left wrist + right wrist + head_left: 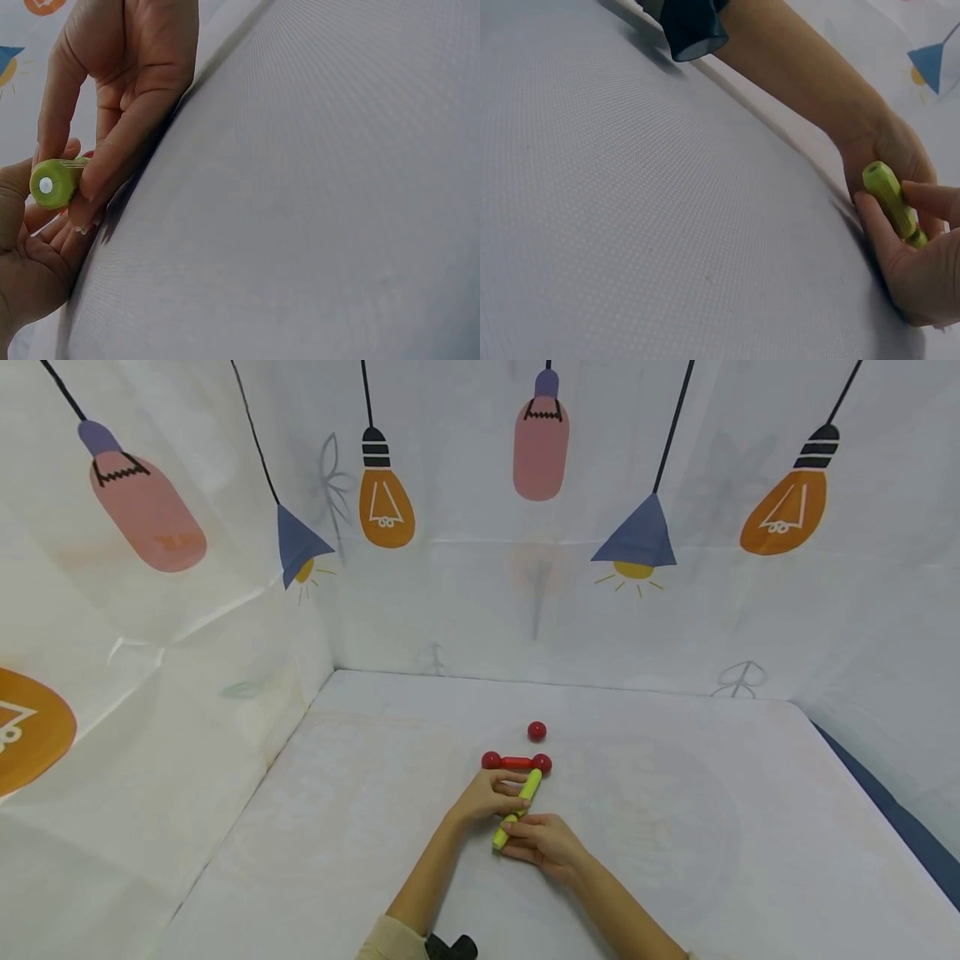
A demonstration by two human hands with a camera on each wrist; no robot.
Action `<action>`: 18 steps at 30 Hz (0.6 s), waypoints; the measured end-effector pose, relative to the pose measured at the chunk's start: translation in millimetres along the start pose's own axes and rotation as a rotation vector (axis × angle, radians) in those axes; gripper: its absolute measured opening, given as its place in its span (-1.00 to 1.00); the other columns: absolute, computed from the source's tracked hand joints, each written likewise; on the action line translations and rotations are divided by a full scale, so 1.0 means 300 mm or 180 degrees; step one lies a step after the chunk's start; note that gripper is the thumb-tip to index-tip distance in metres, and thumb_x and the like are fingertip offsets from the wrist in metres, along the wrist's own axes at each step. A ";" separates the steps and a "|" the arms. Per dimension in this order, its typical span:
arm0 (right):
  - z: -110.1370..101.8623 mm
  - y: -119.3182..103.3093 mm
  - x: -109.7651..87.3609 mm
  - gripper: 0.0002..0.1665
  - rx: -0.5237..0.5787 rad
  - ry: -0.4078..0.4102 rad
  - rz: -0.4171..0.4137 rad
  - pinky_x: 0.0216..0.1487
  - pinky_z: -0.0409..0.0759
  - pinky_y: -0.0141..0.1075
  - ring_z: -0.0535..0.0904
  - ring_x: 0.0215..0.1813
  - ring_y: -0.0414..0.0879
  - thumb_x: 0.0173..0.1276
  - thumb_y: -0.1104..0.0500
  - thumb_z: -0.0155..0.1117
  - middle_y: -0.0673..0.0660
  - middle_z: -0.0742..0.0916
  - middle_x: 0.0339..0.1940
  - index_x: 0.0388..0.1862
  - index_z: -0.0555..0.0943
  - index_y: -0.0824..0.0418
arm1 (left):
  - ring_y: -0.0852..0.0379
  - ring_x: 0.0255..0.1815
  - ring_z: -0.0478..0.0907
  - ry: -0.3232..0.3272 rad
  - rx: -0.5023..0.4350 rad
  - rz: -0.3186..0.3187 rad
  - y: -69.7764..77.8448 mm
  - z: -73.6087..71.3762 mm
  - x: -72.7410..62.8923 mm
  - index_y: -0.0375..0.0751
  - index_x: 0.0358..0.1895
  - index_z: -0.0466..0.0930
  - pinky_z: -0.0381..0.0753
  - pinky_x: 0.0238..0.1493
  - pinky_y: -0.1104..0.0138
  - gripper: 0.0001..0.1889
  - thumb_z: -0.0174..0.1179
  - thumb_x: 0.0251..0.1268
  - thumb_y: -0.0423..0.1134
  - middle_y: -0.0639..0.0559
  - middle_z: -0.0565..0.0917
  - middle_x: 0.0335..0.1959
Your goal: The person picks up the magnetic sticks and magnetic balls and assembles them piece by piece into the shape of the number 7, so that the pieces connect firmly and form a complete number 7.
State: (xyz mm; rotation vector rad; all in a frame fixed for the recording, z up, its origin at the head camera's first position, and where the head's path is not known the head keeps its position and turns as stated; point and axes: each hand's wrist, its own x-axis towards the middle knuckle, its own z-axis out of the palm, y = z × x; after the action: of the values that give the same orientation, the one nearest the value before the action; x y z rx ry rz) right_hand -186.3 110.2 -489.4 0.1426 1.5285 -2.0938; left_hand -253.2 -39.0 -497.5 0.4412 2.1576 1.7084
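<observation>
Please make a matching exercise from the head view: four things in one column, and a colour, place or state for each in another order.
Things:
1. Held stick
2. Red rod
3. Lone red ball
4. Right hand

Descriptions:
A. Has an end ball on either side
B. Grips near the end closer to the person
C. Yellow-green
D. On the tabletop, beyond the rod

Right pairs: 1-C; 2-A; 3-D; 4-B

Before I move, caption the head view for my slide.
Left hand and right hand hold a lime stick near a red rod between two red balls.
</observation>
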 end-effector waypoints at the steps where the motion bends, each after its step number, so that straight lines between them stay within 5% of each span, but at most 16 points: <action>1: 0.000 0.000 0.000 -0.47 0.0010 0.0030 0.0014 -0.07 0.61 -0.21 0.67 -0.21 -0.10 0.33 0.29 0.19 0.13 0.72 -0.34 0.10 0.35 0.69 | 0.05 -0.18 0.65 -0.0004 0.0001 0.0000 0.004 0.000 -0.002 -0.36 0.06 0.56 0.64 -0.24 0.28 -0.58 0.33 0.08 -0.35 -0.22 0.68 -0.16; 11: 0.003 -0.008 -0.003 -0.45 0.0010 0.0220 0.0088 -0.08 0.61 -0.22 0.66 -0.22 -0.11 0.32 0.28 0.21 0.12 0.72 -0.33 0.14 0.34 0.66 | 0.06 -0.18 0.64 -0.0078 0.0009 0.0007 0.114 -0.009 -0.067 -0.45 0.07 0.53 0.63 -0.21 0.29 -0.58 0.29 0.12 -0.36 -0.29 0.66 -0.13; 18: 0.000 -0.023 -0.020 -0.47 -0.0152 0.0104 0.0156 -0.09 0.61 -0.16 0.68 -0.25 -0.07 0.36 0.22 0.18 0.12 0.70 -0.35 0.12 0.37 0.63 | 0.05 -0.20 0.65 -0.0089 -0.0050 0.0010 0.094 -0.008 -0.056 -0.47 0.07 0.52 0.64 -0.25 0.29 -0.58 0.29 0.11 -0.37 -0.29 0.67 -0.15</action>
State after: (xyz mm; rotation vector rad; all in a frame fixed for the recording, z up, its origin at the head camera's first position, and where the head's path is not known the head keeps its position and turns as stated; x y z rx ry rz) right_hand -184.4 113.7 -481.2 0.1957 1.5769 -2.0246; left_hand -238.6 -42.4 -468.2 0.4617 2.1235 1.7095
